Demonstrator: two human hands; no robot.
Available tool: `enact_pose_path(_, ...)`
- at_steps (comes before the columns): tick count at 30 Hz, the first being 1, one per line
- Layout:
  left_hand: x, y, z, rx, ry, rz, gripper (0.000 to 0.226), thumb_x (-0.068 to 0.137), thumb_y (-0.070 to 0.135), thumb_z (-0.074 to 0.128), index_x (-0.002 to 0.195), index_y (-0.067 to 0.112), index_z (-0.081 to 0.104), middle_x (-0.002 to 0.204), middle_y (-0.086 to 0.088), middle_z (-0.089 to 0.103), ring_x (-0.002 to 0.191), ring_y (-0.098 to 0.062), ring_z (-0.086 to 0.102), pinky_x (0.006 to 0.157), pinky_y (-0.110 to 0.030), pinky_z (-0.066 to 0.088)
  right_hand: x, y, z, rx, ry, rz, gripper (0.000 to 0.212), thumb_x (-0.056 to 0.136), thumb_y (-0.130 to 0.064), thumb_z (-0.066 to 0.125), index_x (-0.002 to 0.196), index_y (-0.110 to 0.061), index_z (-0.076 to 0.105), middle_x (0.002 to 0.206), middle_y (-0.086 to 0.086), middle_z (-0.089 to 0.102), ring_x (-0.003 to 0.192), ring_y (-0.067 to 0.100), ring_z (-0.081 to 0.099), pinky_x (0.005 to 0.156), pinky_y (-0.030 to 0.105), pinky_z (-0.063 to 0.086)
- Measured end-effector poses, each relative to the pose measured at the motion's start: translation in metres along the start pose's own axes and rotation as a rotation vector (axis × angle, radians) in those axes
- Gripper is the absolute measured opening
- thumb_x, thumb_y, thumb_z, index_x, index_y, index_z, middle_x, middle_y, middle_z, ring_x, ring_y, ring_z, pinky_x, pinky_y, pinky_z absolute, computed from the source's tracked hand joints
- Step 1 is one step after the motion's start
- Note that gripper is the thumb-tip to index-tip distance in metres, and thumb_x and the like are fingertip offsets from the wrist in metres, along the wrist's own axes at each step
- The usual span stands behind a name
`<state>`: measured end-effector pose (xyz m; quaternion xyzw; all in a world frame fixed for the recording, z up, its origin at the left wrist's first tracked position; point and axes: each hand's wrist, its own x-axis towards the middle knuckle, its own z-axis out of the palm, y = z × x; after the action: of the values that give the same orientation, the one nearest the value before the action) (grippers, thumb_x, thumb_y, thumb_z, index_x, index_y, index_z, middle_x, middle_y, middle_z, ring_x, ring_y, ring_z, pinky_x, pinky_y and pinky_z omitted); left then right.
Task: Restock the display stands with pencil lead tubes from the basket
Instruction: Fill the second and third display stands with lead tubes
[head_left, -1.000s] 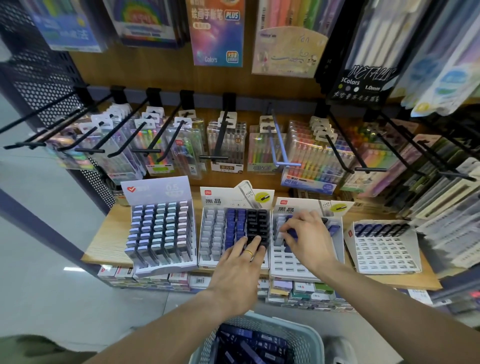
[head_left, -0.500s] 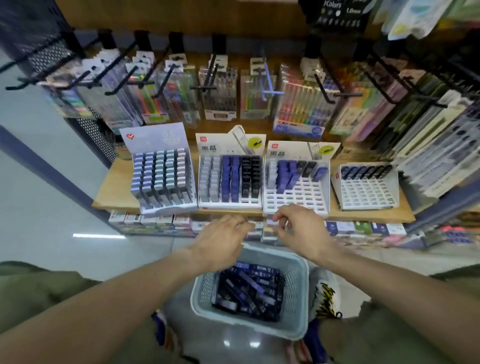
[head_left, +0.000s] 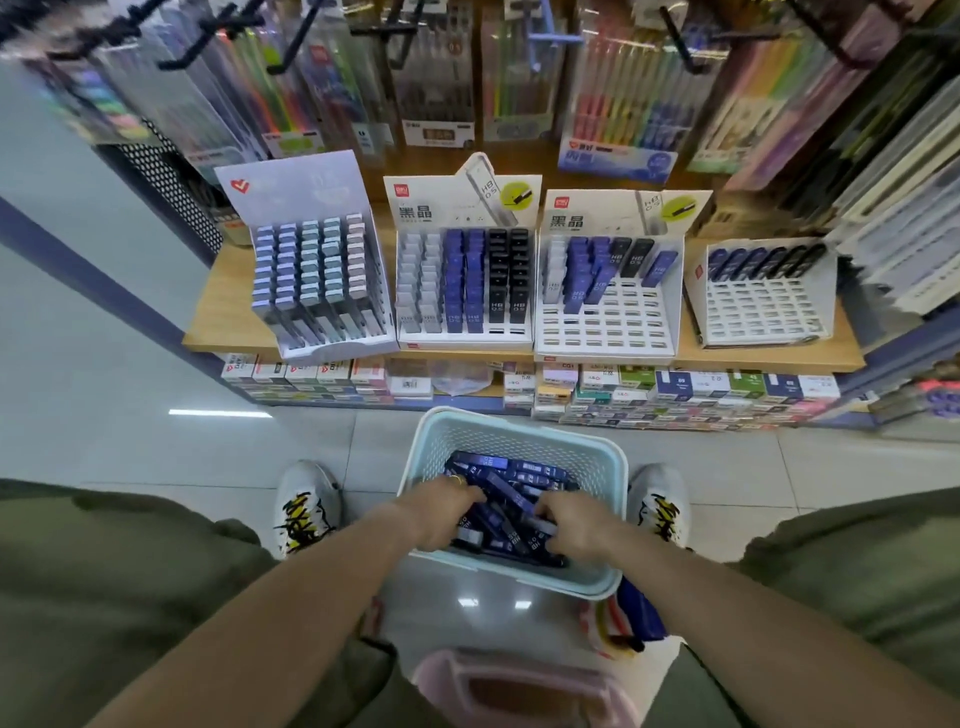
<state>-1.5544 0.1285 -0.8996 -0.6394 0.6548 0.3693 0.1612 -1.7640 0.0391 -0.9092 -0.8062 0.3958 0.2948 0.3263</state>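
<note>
Before you a wooden shelf (head_left: 218, 322) carries four display stands; the two middle stands (head_left: 462, 332) read "黑晶" on their headers, with "HB 0.5" on the tubes. On the grey tiled floor (head_left: 156, 452) sits the pale blue basket (head_left: 519, 431) of dark blue pencil lead tubes (head_left: 514, 480). Your left hand (head_left: 441, 501) and right hand (head_left: 574, 522) reach into them, fingers curled among tubes; whether they clasp any, I cannot tell.

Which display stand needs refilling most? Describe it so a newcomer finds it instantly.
On the light wooden shelf stand four pencil lead stands in a row. Take the far-right white slotted stand. It alone has only one row of dark tubes along its top, every slot below bare.
</note>
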Motion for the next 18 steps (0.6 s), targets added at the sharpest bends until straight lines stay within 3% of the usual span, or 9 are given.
enact_pose_path(5, 0.031, -0.012, 0.022, 0.032, 0.079, -0.010, 0.061, 0.090, 0.012, 0.069, 0.146, 0.017, 0.046, 0.131, -0.009, 0.056, 0.124, -0.030, 0.054, 0.108, -0.041, 0.046, 0.031, 0.003, 0.018, 0.054, 0.164, 0.052, 0.047, 0.090, -0.012, 0.070, 0.133, -0.017, 0.053, 0.129, 0.008, 0.063, 0.112, 0.026, 0.062, 0.097, 0.037, 0.053)
enact_pose_path(11, 0.072, -0.013, 0.040, 0.026, 0.238, 0.032, 0.066, 0.103, 0.021, 0.053, 0.161, 0.012, 0.022, 0.167, -0.010, 0.021, 0.152, -0.032, 0.023, 0.126, -0.040, 0.019, 0.061, 0.003, 0.026, 0.047, 0.362, 0.085, 0.065, 0.083, -0.006, 0.074, 0.140, -0.015, 0.045, 0.135, 0.007, 0.052, 0.115, 0.025, 0.058, 0.096, 0.035, 0.053)
enact_pose_path(15, 0.094, -0.013, 0.052, -0.002, 0.245, -0.003, 0.082, 0.096, 0.022, 0.061, 0.162, 0.012, 0.012, 0.169, -0.009, 0.014, 0.154, -0.031, 0.015, 0.124, -0.046, 0.025, 0.073, 0.004, 0.036, 0.040, 0.454, 0.098, 0.059, 0.085, -0.011, 0.071, 0.138, -0.015, 0.047, 0.132, 0.006, 0.051, 0.118, 0.026, 0.052, 0.093, 0.033, 0.047)
enact_pose_path(18, 0.104, -0.015, 0.060, -0.034, 0.240, -0.067, 0.086, 0.092, 0.022, 0.065, 0.161, 0.012, 0.014, 0.166, -0.010, 0.017, 0.153, -0.031, 0.016, 0.122, -0.048, 0.027, 0.078, 0.005, 0.045, 0.058, 0.510, 0.092, 0.059, 0.078, -0.017, 0.080, 0.131, -0.010, 0.057, 0.124, 0.009, 0.057, 0.111, 0.030, 0.057, 0.091, 0.037, 0.049)
